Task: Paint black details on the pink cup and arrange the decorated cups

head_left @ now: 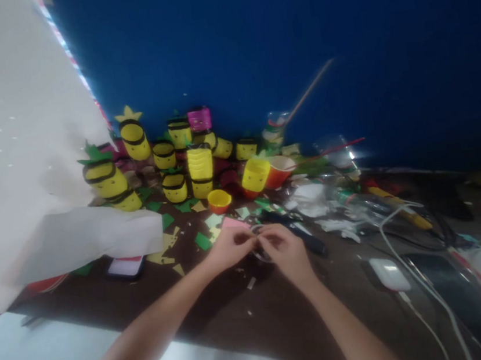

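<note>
Both hands meet over the middle of the dark table (222, 316). My left hand (233, 248) is closed, its thumb and fingers pinched at the rim of a thin, pale, clear ring-shaped object (262, 254). From the other side my right hand (286, 249) pinches at the same ring, its fingertips nearly touching the left ones. The image is blurred, so what exactly the ring is cannot be told. A pink paper piece (235, 223) lies just behind the hands, and a black long object (311, 240) lies beyond the right hand.
Yellow cups with black bands (200, 164) stand at the back, near an orange bowl (281, 170). Green and yellow paper scraps (203, 241) are scattered in front. A phone (126, 267) lies left; cables, a white device (389, 274) and a yellow-handled tool (416, 218) lie right.
</note>
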Tool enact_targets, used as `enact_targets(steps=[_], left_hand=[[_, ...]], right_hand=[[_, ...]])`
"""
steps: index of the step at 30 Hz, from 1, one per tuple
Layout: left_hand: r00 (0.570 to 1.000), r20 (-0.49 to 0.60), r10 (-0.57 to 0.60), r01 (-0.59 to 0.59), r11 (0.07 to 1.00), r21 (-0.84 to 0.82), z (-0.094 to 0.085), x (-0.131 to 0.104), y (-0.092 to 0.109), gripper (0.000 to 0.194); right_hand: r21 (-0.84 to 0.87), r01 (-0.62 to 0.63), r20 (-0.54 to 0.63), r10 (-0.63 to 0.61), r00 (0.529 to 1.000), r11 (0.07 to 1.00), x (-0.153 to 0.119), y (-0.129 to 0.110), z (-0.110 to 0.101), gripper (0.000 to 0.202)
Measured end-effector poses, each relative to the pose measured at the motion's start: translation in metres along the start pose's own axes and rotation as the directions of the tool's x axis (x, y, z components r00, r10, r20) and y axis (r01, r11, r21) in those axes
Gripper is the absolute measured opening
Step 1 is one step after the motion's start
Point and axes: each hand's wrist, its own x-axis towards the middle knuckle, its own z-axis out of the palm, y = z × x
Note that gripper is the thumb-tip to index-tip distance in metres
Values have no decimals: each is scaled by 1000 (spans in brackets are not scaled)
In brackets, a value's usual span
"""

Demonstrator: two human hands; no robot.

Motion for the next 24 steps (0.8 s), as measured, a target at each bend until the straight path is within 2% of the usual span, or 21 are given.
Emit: enact_targets(steps=[4,7,11,24], left_hand=[[1000,4,-2,2,1000,8,0,0,0,19],[1000,3,17,-17,1000,-1,-1,1,1,18],[999,0,32,-32,999,36,-1,0,1,18],[984,-5,176,-165,932,324,-1,-2,-1,19]], right_hand=[[-38,27,-19,-28,999,999,-2,2,0,7],[-154,130,-43,-138,989,979,-3,1,0,5],[-265,253,-18,-267,964,930,-4,-2,0,5],[-295,272,2,-284,959,916,-3,0,0,8]])
